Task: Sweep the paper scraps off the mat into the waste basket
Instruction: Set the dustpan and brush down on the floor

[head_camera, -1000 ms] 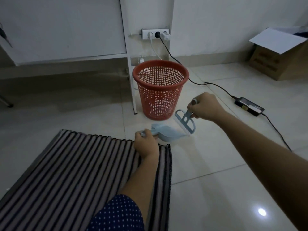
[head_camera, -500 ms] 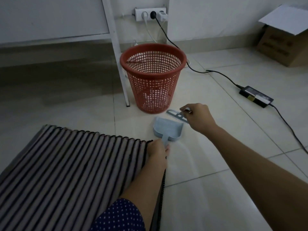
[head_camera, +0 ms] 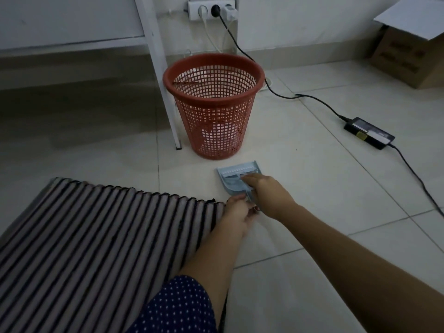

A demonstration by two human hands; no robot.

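Pale floor tiles [head_camera: 312,188] carry everything, with the waste basket [head_camera: 213,106] as landmark. Just in front of it the dustpan [head_camera: 234,182] lies flat, the brush [head_camera: 236,173] laid inside, seemingly for stowing. The right hand [head_camera: 266,195] is pressed on the brush, fingers extended; the left hand [head_camera: 236,213] is curled at the dustpan's handle, though a firm clasp cannot be confirmed. No scraps are seen on the mat [head_camera: 101,236], front-left of the basket; pale shapes show through the mesh.

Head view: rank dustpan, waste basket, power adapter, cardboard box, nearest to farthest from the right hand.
From the right hand:
1. dustpan, under the hand, on the floor beside the mat's corner.
2. waste basket, straight ahead, next to the white table leg.
3. power adapter, ahead and to the right, on the tiles.
4. cardboard box, far right, by the wall.
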